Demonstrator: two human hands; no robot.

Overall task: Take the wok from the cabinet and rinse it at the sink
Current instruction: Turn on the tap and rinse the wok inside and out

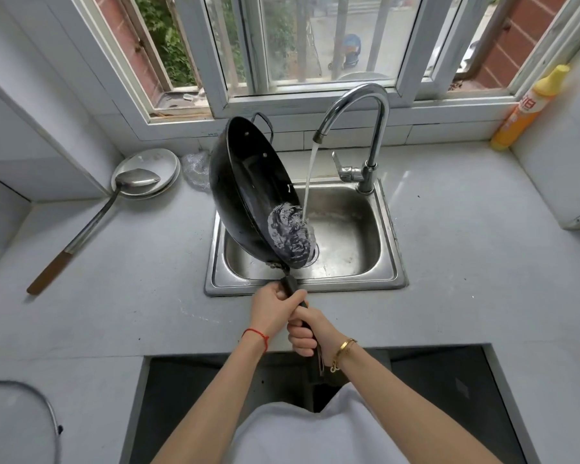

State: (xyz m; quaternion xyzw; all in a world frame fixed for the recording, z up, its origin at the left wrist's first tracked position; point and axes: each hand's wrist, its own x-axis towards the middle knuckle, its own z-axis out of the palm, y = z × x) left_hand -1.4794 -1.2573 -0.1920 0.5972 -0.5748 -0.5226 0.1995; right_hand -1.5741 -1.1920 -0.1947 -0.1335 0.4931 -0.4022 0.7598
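you have the wok (245, 182) tipped steeply over the sink (390, 262), so tap (355, 112) water strikes its low near edge and drains out. both your left hand (271, 304) and right hand (307, 331) grasp the handle (293, 286), probably to steady the weight.

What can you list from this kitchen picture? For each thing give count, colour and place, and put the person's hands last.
wok: one, black, tilted over the sink, water pooled inside
sink: one, steel, set in the counter
tap: one, chrome, behind the sink, running
ladle: one, steel with a wooden grip, bowl resting on the plates
plates: a white stack, count unclear, left of the wok
steel scourer: one, silvery, beside the plates
bottle: one, yellow and orange, right windowsill corner
left hand: grips the wok's handle
right hand: grips the handle nearer the body
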